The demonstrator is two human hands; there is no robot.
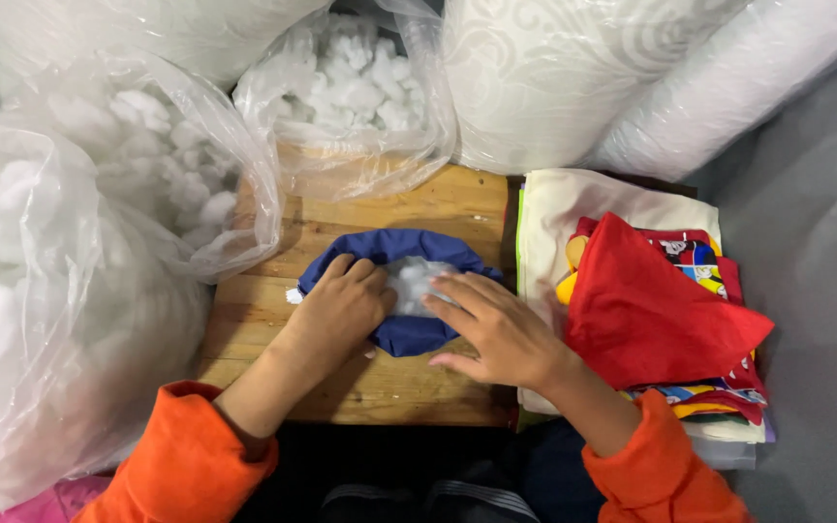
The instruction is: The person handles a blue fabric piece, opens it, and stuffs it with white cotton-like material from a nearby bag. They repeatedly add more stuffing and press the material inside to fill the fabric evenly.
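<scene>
The left hand gripped the blue cover's edge while the right hand lay spread flat, fingers pressing the white stuffing inside

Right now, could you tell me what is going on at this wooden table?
A person in orange sleeves works on a blue fabric cover lying on the wooden table. The left hand grips its edge, while the right hand presses white fluffy stuffing into the opening. Clear plastic bags of the same stuffing stand behind, and a stack of folded coloured cloths lies alongside.
</scene>
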